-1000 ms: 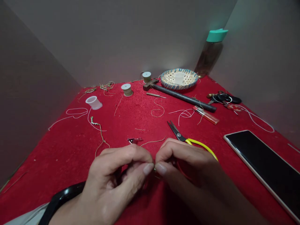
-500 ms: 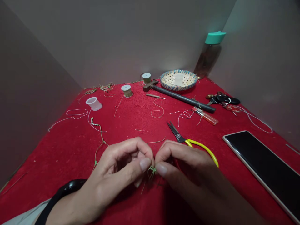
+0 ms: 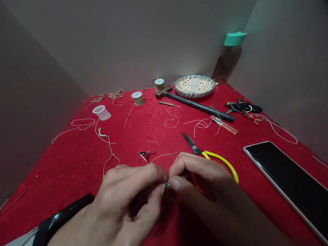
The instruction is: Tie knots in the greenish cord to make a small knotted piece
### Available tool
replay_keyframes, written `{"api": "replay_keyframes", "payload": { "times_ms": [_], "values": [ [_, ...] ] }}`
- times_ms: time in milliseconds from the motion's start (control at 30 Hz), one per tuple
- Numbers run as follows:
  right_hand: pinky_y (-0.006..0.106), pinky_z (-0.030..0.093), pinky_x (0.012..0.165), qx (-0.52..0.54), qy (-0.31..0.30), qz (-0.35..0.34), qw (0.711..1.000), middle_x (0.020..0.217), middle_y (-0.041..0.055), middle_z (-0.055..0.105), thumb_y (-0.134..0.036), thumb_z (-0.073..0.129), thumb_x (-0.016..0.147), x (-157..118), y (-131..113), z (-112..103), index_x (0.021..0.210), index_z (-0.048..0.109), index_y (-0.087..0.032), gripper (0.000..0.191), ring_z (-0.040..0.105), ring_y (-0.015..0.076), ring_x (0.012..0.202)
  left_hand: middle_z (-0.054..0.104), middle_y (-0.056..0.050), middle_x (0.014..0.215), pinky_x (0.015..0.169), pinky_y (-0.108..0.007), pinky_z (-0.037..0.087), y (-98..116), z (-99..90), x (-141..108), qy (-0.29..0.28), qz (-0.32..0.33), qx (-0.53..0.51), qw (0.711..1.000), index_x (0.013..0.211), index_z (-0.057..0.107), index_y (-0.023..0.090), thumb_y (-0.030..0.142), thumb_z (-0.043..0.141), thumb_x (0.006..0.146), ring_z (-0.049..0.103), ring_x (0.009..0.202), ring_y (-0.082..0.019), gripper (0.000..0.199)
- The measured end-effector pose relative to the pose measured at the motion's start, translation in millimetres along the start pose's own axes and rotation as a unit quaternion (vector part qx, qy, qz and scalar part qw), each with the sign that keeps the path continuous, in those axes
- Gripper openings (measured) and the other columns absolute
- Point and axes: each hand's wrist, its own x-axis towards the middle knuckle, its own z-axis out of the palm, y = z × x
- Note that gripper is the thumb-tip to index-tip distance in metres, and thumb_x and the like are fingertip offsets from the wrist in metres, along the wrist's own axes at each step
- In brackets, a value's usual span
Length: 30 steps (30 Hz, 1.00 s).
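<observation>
Small green knotted cord point(image 3: 168, 185) shows between the fingertips of both hands, low in the middle. My left hand point(image 3: 133, 194) pinches it from the left, its palm turned down and its fingers hiding part of the cord. From the right, my right hand point(image 3: 202, 181) holds the same cord between thumb and forefinger. A thin cord point(image 3: 166, 154) lies just beyond the fingertips. Beside it is a small metal clip point(image 3: 146, 154). Yellow-handled scissors point(image 3: 195, 148) lie partly under my right hand, blades pointing away.
A phone point(image 3: 287, 184) lies at the right. Farther back are a hammer point(image 3: 197, 102), a lighter point(image 3: 224, 125), a woven basket point(image 3: 180, 89), thread spools point(image 3: 138, 98), keys point(image 3: 246, 107) and a bottle point(image 3: 228, 59). A plastic cup point(image 3: 101, 112) and knotted cord point(image 3: 111, 145) lie left.
My left hand has rolled over, its back now facing up, and covers more of the cord. The metal clip has come into view beyond it. My right hand has barely moved.
</observation>
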Motion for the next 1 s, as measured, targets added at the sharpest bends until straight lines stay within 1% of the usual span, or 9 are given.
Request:
{"api": "replay_keyframes", "payload": {
  "times_ms": [133, 233, 333, 400, 467, 533, 633, 800, 1000],
  "values": [
    [0.028, 0.04, 0.068, 0.012, -0.004, 0.001, 1.0, 0.075, -0.005, 0.059, -0.022, 0.052, 0.092, 0.3, 4.7, 3.1, 0.073, 0.053, -0.023, 0.02, 0.056, 0.0134, 0.076, 0.066, 0.004, 0.067, 0.048, -0.019, 0.041, 1.2, 7.8, 0.7, 0.063, -0.013, 0.012, 0.998, 0.093, 0.06, 0.022, 0.012, 0.056, 0.09, 0.058, 0.05, -0.008, 0.011],
    [0.027, 0.04, 0.07, 0.008, -0.013, 0.003, 1.0, 0.074, -0.0054, 0.059, -0.022, 0.05, 0.094, 0.9, 5.1, 2.7, 0.074, 0.054, -0.023, 0.02, 0.057, 0.0127, 0.075, 0.06, 0.006, 0.06, 0.044, -0.017, 0.039, 1.7, 10.3, 4.3, 0.09, -0.049, -0.021, 0.994, 0.082, 0.058, 0.022, 0.013, 0.052, 0.089, 0.053, 0.047, -0.007, 0.013],
    [0.026, 0.04, 0.068, 0.013, -0.014, 0.001, 1.0, 0.075, -0.0061, 0.059, -0.02, 0.049, 0.093, 1.0, 3.9, 0.6, 0.073, 0.053, -0.022, 0.021, 0.056, 0.0114, 0.072, 0.056, 0.005, 0.059, 0.043, -0.016, 0.039, 0.6, 7.7, 6.7, 0.039, -0.107, -0.106, 0.988, 0.076, 0.054, 0.022, 0.021, 0.046, 0.093, 0.05, 0.049, -0.008, 0.019],
    [0.026, 0.039, 0.065, 0.015, -0.016, 0.001, 1.0, 0.075, -0.0063, 0.059, -0.019, 0.049, 0.092, 1.3, 3.1, -1.0, 0.072, 0.053, -0.022, 0.021, 0.054, 0.0106, 0.068, 0.057, 0.005, 0.061, 0.045, -0.016, 0.04, -0.4, 4.3, 7.2, -0.018, -0.132, -0.156, 0.979, 0.082, 0.054, 0.022, 0.026, 0.041, 0.097, 0.048, 0.05, -0.009, 0.021],
    [0.026, 0.039, 0.063, 0.015, -0.016, 0.002, 1.0, 0.075, -0.0065, 0.06, -0.019, 0.049, 0.092, 2.1, 2.6, -1.9, 0.072, 0.054, -0.022, 0.021, 0.054, 0.0102, 0.066, 0.059, 0.005, 0.064, 0.047, -0.017, 0.04, -1.0, 0.8, 7.7, -0.055, -0.128, -0.157, 0.978, 0.088, 0.055, 0.022, 0.028, 0.038, 0.099, 0.05, 0.051, -0.008, 0.021],
    [0.026, 0.04, 0.064, 0.011, -0.012, 0.002, 1.0, 0.073, -0.0066, 0.061, -0.018, 0.05, 0.09, 3.3, 2.8, -1.9, 0.072, 0.056, -0.022, 0.02, 0.056, 0.0105, 0.067, 0.061, 0.003, 0.065, 0.049, -0.018, 0.041, -0.8, -1.7, 8.7, -0.066, -0.108, -0.119, 0.985, 0.089, 0.056, 0.021, 0.027, 0.039, 0.099, 0.052, 0.053, -0.009, 0.02],
    [0.025, 0.041, 0.065, 0.0, -0.005, -0.01, 1.0, 0.071, -0.0074, 0.061, -0.016, 0.053, 0.088, 4.8, 5.0, 0.0, 0.071, 0.056, -0.023, 0.018, 0.058, 0.0104, 0.069, 0.064, 0.001, 0.066, 0.047, -0.02, 0.039, 0.5, -3.4, 10.3, -0.056, -0.075, -0.065, 0.993, 0.084, 0.059, 0.019, 0.022, 0.041, 0.097, 0.055, 0.054, -0.01, 0.022],
    [0.024, 0.041, 0.066, -0.008, 0.011, -0.018, 1.0, 0.072, -0.0084, 0.062, -0.016, 0.054, 0.089, 4.9, 7.8, 1.9, 0.073, 0.057, -0.023, 0.018, 0.058, 0.0097, 0.07, 0.065, 0.001, 0.064, 0.044, -0.021, 0.037, 3.0, -3.2, 9.1, -0.041, -0.026, -0.016, 0.999, 0.088, 0.061, 0.018, 0.017, 0.043, 0.095, 0.054, 0.049, -0.01, 0.019],
    [0.024, 0.041, 0.066, -0.005, 0.012, -0.019, 1.0, 0.072, -0.0082, 0.062, -0.016, 0.054, 0.089, 2.9, 8.2, 0.4, 0.073, 0.057, -0.023, 0.018, 0.058, 0.0095, 0.069, 0.067, 0.001, 0.067, 0.044, -0.021, 0.038, 1.5, -1.6, 6.8, -0.044, -0.02, -0.005, 0.999, 0.09, 0.061, 0.018, 0.018, 0.044, 0.095, 0.058, 0.049, -0.01, 0.018]
  ]
}}
